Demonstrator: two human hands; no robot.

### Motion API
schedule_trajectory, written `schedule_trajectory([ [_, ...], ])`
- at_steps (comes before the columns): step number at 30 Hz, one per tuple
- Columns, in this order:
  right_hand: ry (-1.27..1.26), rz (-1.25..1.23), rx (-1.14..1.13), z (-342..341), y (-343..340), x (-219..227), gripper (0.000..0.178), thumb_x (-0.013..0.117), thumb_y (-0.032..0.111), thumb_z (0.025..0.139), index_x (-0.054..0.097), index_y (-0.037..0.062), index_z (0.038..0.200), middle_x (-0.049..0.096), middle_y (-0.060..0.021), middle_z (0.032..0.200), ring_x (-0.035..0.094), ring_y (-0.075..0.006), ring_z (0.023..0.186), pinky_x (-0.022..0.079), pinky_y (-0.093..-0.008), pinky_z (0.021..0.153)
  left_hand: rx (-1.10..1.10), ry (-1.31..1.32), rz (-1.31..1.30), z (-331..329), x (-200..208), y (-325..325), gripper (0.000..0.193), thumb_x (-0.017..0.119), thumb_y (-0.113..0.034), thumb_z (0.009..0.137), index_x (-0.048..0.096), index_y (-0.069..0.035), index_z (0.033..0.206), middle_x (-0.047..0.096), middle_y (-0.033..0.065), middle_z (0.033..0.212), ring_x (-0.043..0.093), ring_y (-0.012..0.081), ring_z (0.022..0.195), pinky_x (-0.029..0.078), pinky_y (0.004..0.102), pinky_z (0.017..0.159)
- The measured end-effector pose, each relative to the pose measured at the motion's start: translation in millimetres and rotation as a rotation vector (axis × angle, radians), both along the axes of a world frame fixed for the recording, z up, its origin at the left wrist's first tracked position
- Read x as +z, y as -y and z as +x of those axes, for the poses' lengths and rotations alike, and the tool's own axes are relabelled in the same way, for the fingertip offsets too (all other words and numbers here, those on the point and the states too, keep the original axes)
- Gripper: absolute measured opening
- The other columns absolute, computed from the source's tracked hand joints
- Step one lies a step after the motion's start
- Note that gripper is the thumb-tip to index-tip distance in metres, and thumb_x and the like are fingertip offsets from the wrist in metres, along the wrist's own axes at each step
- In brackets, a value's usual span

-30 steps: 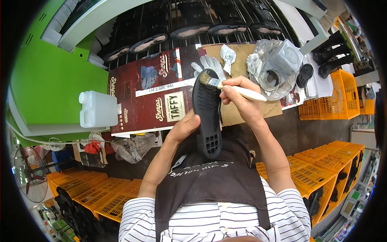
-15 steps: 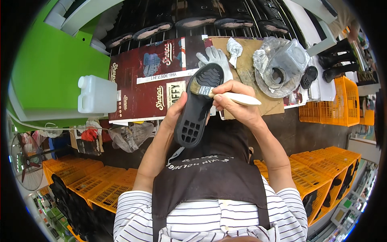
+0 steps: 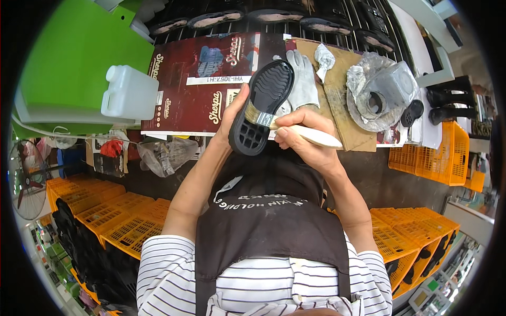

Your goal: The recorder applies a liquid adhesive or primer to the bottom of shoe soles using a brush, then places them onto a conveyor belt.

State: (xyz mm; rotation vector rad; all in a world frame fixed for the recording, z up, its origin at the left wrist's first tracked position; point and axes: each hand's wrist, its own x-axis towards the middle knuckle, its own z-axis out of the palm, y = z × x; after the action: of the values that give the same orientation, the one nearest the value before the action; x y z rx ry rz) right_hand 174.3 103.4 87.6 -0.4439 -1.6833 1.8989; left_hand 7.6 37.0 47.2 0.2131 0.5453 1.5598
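Observation:
My left hand [image 3: 232,115] grips a black shoe sole [image 3: 271,84] along its left edge, with the fingers out of sight underneath. The sole is tilted above the front edge of the work surface, its wavy forefoot pointing away and its gridded heel end towards me. Pinched in my right hand [image 3: 310,141] is a paintbrush [image 3: 321,138] with a pale handle. Its bristles touch the sole just beyond the heel grid. Beyond the sole lies a grey-white work glove [image 3: 303,79].
Dark red printed cardboard [image 3: 179,58] covers the bench. At left stands a white plastic jug [image 3: 132,95]. A clear plastic tub [image 3: 395,84] sits on crumpled wrapping at right, beside a small black sole piece [image 3: 412,113]. Black boots [image 3: 274,17] lie across a rack behind. Orange crates [image 3: 427,158] stand around.
The brush has shifted along the sole from the forefoot side towards the heel grid. The sole now appears more foreshortened, its heel end raised away from my apron. The whole view has shifted slightly.

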Motion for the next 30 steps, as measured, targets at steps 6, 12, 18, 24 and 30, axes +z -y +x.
schedule_trajectory([
  [6,0.010,-0.004,0.043,1,9,9,0.012,0.067,0.003,0.087,0.063,-0.0036,0.096,0.066,-0.0059,0.079,0.062,-0.0076,0.069,0.051,-0.0207,0.059,-0.083,-0.043,0.123,-13,-18,-3,0.060,0.027,-0.050,0.101,0.055,-0.002,0.121,0.067,0.0100,0.089,0.066,0.0165,0.072,0.057,0.0293,0.064],
  [12,0.013,-0.004,0.133,5,6,23,0.012,0.066,0.003,0.087,0.064,-0.0037,0.097,0.067,-0.0069,0.080,0.063,-0.0083,0.069,0.051,-0.0209,0.059,-0.187,0.123,0.110,-11,-3,0,0.055,0.032,-0.047,0.101,0.054,-0.002,0.124,0.066,0.0102,0.101,0.067,0.0161,0.078,0.058,0.0297,0.066],
  [18,-0.002,-0.001,0.245,8,-2,35,0.010,0.067,0.003,0.086,0.064,-0.0036,0.093,0.069,-0.0074,0.081,0.065,-0.0088,0.069,0.050,-0.0206,0.059,-0.318,0.279,-0.182,-4,10,10,0.046,0.042,-0.037,0.100,0.055,0.001,0.122,0.065,0.0163,0.112,0.067,0.0222,0.095,0.056,0.0329,0.083],
  [24,-0.030,0.111,0.311,8,-11,34,0.013,0.071,0.004,0.081,0.065,-0.0010,0.090,0.070,-0.0082,0.078,0.067,-0.0130,0.067,0.051,-0.0232,0.059,-0.602,0.222,-0.278,-3,27,12,0.037,0.053,-0.036,0.096,0.063,-0.001,0.097,0.068,0.0104,0.082,0.067,0.0195,0.062,0.056,0.0298,0.052],
  [30,-0.094,0.286,0.477,-1,-26,39,0.012,0.071,0.003,0.080,0.063,-0.0034,0.087,0.067,-0.0143,0.074,0.066,-0.0185,0.067,0.051,-0.0267,0.059,-0.775,-0.196,-0.241,-8,15,12,0.038,0.046,-0.033,0.097,0.063,0.001,0.098,0.066,0.0131,0.078,0.063,0.0235,0.057,0.048,0.0299,0.045],
])
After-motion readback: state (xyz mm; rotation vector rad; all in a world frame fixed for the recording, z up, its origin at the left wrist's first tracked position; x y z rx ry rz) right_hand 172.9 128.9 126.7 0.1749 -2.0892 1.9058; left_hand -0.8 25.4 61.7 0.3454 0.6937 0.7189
